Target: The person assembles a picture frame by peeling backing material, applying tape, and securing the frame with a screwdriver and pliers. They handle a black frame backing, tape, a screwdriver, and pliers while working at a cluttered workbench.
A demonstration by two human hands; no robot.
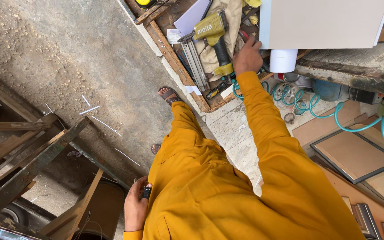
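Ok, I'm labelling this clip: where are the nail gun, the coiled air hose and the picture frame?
Nail gun (213, 33), head view, on its yellow body.
Coiled air hose (310, 106), head view, on a teal coil.
Picture frame (355, 155), head view, on its brown backing panel.

White label patch (204, 29) on yellow nail gun (213, 33); white paper slip (173, 35) beside it.

My right hand (247, 57) reaches into the tool tray (174, 60), just at three o'clock of the nailer (214, 38). My left hand (136, 205) holds a small black thing (146, 192) at my side.
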